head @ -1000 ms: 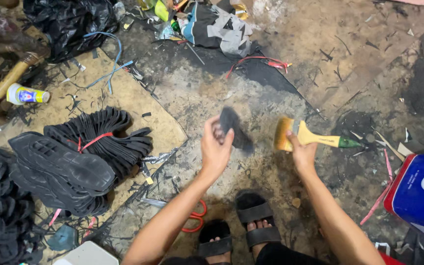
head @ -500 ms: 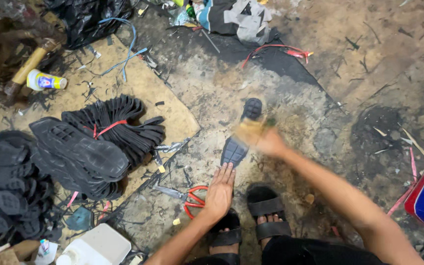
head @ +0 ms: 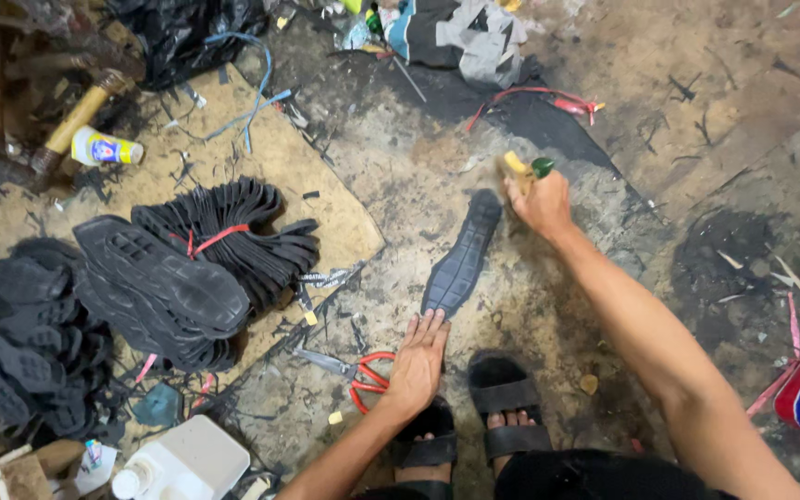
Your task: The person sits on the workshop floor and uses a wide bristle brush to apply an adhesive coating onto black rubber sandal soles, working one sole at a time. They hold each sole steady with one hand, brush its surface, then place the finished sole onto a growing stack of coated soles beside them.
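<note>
On stained floor [head: 724, 111], black shoe sole [head: 460, 255] lying flat at centre, left hand [head: 417, 363] fingers spread pressing its near end, right hand [head: 541, 202] fist closed around yellow-handled brush [head: 522, 170] at far end, red-handled scissors [head: 361, 372] just left.

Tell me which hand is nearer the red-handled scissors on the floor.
Left. The left hand lies flat right beside the scissors; the right hand is far off, past the black shoe sole, gripping a brush.

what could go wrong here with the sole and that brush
The left hand pins only the near tip of the black sole, so a stroke from the brush in the right hand might swivel it. The red-handled scissors lie open right beside that hand, and it could catch them.
</note>
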